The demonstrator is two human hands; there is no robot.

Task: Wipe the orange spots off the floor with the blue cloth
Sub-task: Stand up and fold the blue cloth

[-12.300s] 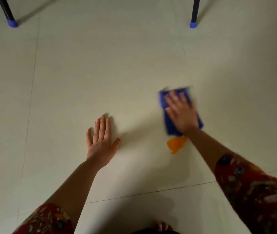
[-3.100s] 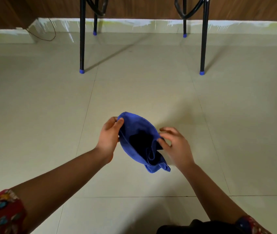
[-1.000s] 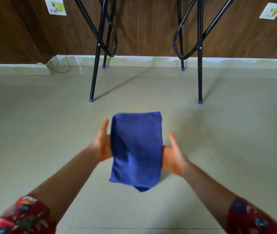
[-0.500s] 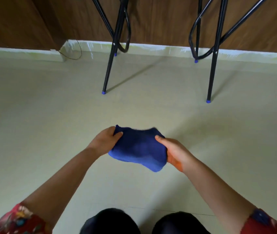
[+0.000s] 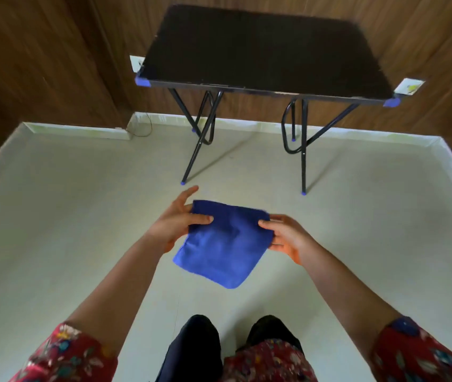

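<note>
Between two hands (image 5: 176, 226) (image 5: 288, 238), one blue cloth (image 5: 224, 246)

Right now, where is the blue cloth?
Head view, centre: the blue cloth hangs above the floor, pinched at its top corners by the left hand and right hand, nearer than the black table.

- The floor (image 5: 67, 216) is pale and smooth, with thin lines (image 5: 176, 307) between its big tiles.
- A white strip (image 5: 75, 130) runs along the floor's edge, where it meets the brown wood walls.
- A bench (image 5: 263, 48) with a black top stands on the floor, close to the back wall.
- Its thin black legs (image 5: 191, 164) end in little blue caps (image 5: 303, 193) that touch the floor.
- The legs throw faint shadows (image 5: 219, 158) on the floor.
- A thin wire (image 5: 147, 128) curls by the white strip, left of the bench.
</note>
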